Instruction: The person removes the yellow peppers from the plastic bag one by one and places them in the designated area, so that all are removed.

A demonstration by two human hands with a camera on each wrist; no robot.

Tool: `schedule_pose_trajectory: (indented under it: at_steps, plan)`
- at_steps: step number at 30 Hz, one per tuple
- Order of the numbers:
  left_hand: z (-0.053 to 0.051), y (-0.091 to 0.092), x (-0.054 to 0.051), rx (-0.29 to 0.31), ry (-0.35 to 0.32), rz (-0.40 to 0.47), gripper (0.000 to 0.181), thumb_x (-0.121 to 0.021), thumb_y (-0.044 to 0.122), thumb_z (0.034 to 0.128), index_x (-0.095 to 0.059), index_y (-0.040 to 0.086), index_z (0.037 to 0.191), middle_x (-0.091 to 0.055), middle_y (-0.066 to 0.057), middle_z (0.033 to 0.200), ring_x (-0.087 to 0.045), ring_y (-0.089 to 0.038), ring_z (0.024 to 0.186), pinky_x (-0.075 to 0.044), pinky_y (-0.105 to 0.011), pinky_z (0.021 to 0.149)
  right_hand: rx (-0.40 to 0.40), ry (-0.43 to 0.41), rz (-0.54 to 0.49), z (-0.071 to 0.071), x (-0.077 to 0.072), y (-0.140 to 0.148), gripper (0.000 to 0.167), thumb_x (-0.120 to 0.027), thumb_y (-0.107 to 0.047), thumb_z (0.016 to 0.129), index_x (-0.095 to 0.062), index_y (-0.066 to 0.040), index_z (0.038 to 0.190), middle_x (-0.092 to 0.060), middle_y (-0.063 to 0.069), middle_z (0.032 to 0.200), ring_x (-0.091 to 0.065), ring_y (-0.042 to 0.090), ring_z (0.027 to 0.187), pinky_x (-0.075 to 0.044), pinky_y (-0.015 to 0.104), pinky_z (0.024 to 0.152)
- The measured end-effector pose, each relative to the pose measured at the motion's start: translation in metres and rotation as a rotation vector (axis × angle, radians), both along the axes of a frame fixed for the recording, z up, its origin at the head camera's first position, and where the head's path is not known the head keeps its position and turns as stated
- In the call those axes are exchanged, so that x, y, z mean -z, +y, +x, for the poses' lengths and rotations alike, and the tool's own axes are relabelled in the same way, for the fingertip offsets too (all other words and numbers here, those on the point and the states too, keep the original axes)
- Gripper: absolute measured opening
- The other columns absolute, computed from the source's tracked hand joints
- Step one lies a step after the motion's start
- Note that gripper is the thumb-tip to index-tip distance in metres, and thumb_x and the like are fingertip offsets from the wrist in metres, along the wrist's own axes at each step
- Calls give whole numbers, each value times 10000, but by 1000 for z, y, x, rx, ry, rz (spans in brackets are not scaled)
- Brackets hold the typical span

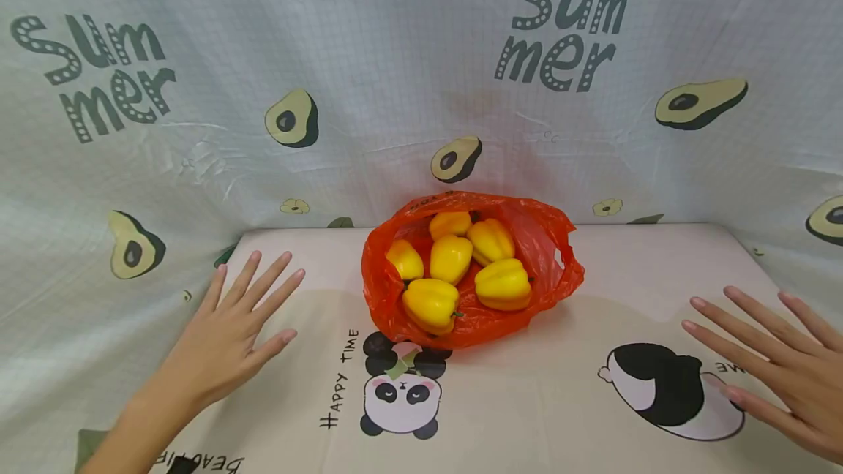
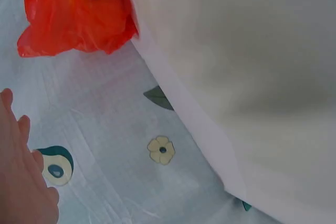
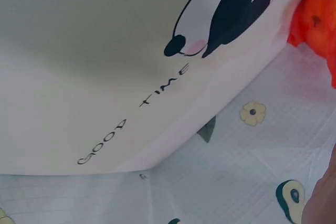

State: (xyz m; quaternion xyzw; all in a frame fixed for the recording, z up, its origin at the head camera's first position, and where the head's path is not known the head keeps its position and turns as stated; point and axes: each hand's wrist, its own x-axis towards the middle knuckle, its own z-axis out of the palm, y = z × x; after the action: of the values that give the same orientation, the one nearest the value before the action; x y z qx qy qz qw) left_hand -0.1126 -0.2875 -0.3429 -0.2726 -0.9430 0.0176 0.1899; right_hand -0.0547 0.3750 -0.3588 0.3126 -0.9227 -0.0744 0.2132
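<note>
Left hand [image 1: 224, 339] is held at 8–9 o'clock off the bag, fingers spread apart, nothing gripped. Red plastic bag [image 1: 487, 326] is set near the 12 o'clock edge of the table [image 1: 527, 408], mouth open; six yellow bell peppers [image 1: 451, 260] are seen inside. Right hand [image 1: 790, 371] is held at 3–4 o'clock, fingers spread, nothing gripped. Thin film likely gives: bag rim best steadied, any pepper best gripped round its body.

Red bag [image 1: 490, 331]; yellow peppers [image 1: 451, 260]; white panda-print tabletop [image 1: 514, 401]; pale avocado-print cloth [image 1: 382, 79].
</note>
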Motion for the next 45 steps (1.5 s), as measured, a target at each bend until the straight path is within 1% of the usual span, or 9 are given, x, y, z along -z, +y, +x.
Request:
schedule_pose_trajectory:
  at_steps: [4, 9, 14, 17, 24, 30, 34, 38, 45]
  plan:
    - [-4, 11, 1, 16, -49, 83, 752, -517, 556, 990, -218, 304, 1631, -122, 29, 1709, -43, -305, 1573, 63, -522, 1256, -12, -20, 18, -3, -3, -8, 857, -553, -693, 887, -282, -323, 1611, -141, -23, 1706, -65, 307, 1568, 24, 624, 1230]
    - [-9, 23, 3, 53, -121, 205, 803, -612, 477, 959, -221, 278, 1633, -135, 13, 1708, -103, -344, 1563, -35, -508, 1269, -66, -60, 68, -10, -9, -20, 890, -607, -674, 870, -278, -316, 1614, -94, -43, 1711, -16, 275, 1575, 59, 584, 1241]
    - [-15, 36, 3, 78, -198, 313, 845, -677, 410, 931, -220, 287, 1632, -145, 22, 1705, -148, -354, 1554, -178, -599, 1228, -99, -47, 107, -19, -13, -32, 921, -597, -711, 856, -232, -353, 1622, -66, -59, 1712, 26, 243, 1577, 55, 569, 1247]
    - [-16, 42, 3, 68, -234, 337, 861, -689, 419, 925, -213, 300, 1632, -142, 37, 1704, -158, -339, 1554, -265, -664, 1168, -117, -45, 114, -24, -16, -40, 914, -595, -715, 854, -230, -373, 1619, -59, -69, 1711, 31, 238, 1576, 61, 560, 1248]
    - [-21, 53, -1, 59, -299, 368, 917, -709, 413, 916, -150, 334, 1638, -86, 59, 1711, -189, -302, 1549, -356, -688, 1098, -201, -61, 131, -39, -26, -62, 790, -539, -681, 927, -303, -347, 1603, -160, -54, 1700, -9, 208, 1576, 60, 479, 1265]
    - [-25, 62, 1, 94, -383, 460, 980, -762, 363, 889, -124, 375, 1632, -42, 90, 1711, -185, -290, 1552, -378, -674, 1081, -296, -74, 119, -53, -31, -86, 712, -551, -626, 950, -409, -299, 1566, -320, -22, 1650, -87, 205, 1568, 51, 422, 1271]
    - [-28, 67, 7, 153, -386, 496, 1006, -802, 309, 865, -153, 331, 1633, -60, 70, 1712, -201, -285, 1548, -393, -642, 1084, -343, -73, 125, -61, -33, -99, 732, -559, -641, 937, -422, -281, 1560, -389, -1, 1616, -105, 207, 1565, 55, 422, 1270]
    - [-32, 74, 11, 188, -379, 503, 971, -820, 343, 850, -232, 308, 1622, -78, 63, 1711, -220, -298, 1541, -414, -640, 1065, -381, -99, 119, -66, -33, -114, 723, -580, -607, 942, -411, -282, 1566, -422, -9, 1596, -203, 233, 1533, 52, 388, 1271]
    - [-42, 88, 18, 219, -398, 520, 870, -833, 373, 838, -373, 321, 1575, -89, 77, 1708, -209, -282, 1546, -412, -626, 1077, -414, -259, 89, -70, -35, -149, 676, -557, -560, 983, -345, -344, 1587, -345, -68, 1635, -269, 243, 1517, 99, 280, 1244]
